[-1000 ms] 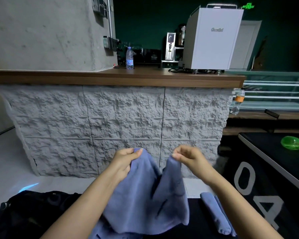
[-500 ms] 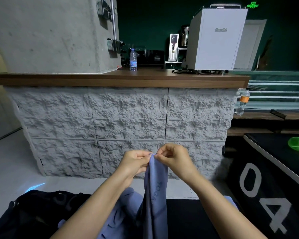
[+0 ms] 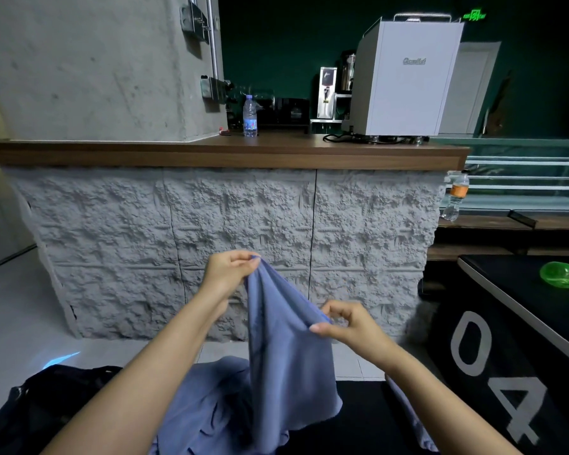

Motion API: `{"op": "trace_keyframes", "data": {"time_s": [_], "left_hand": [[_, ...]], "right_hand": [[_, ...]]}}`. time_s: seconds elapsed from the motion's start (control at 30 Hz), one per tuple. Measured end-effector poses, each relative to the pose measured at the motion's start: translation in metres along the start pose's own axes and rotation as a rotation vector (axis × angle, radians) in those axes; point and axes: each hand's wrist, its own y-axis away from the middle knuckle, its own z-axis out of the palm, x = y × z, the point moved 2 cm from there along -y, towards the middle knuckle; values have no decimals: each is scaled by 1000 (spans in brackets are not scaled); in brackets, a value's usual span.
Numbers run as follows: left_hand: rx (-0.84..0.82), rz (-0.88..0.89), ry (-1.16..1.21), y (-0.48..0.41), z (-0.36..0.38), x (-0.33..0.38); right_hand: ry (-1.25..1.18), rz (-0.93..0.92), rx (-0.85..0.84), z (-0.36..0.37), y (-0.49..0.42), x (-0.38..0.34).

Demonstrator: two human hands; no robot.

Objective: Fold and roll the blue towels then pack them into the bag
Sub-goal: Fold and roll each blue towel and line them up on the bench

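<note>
A blue towel (image 3: 286,349) hangs in the air in front of me, folded lengthwise. My left hand (image 3: 227,274) pinches its top corners, raised higher. My right hand (image 3: 345,323) pinches the towel's right edge lower down and to the right. More blue towels (image 3: 207,408) lie crumpled on the black surface under my arms. A rolled blue towel (image 3: 404,408) shows partly behind my right forearm. The black bag (image 3: 43,408) lies at the lower left, partly covered by my left arm.
A stone-faced counter (image 3: 243,224) with a wooden top stands ahead, carrying a water bottle (image 3: 250,116) and a white machine (image 3: 404,80). At right a black table marked 04 (image 3: 493,356) holds a green object (image 3: 562,274). Pale floor lies to the left.
My hands were together at the towel's top half a second ago. My right hand has since slid down and right along the edge, while my left hand stayed up holding the top.
</note>
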Motion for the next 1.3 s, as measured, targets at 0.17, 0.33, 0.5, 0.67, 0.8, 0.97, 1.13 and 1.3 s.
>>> {"op": "trace_keyframes", "data": {"time_s": [0.17,0.33,0.5,0.67,0.8,0.97,1.13,1.3], "left_hand": [[123,7,-13,-36,-40,-11],[202,7,-27,-44,-74,-33],[195,-23,-37,-44,-86,-54],[159,35,99,-35,-91,-31],[158,100,-10,-19,-95,-36],[71,-12,169,-4,-110,-48],[-30,-294,431,-12,-115,-47],[214,-312,285,-8,-60,-53]], "right_hand": [[503,-59,-10,-30,25,40],[886,-198,-31,-64,43,64],[824,-118,177,-79,24,62],[476,-41,564,-89,5,33],[601,-3,578,-93,-2,30],[-19,121,399,-90,7,33],[-477,285,368,-83,-1,22],[-306,351,637,-49,-22,23]]}}
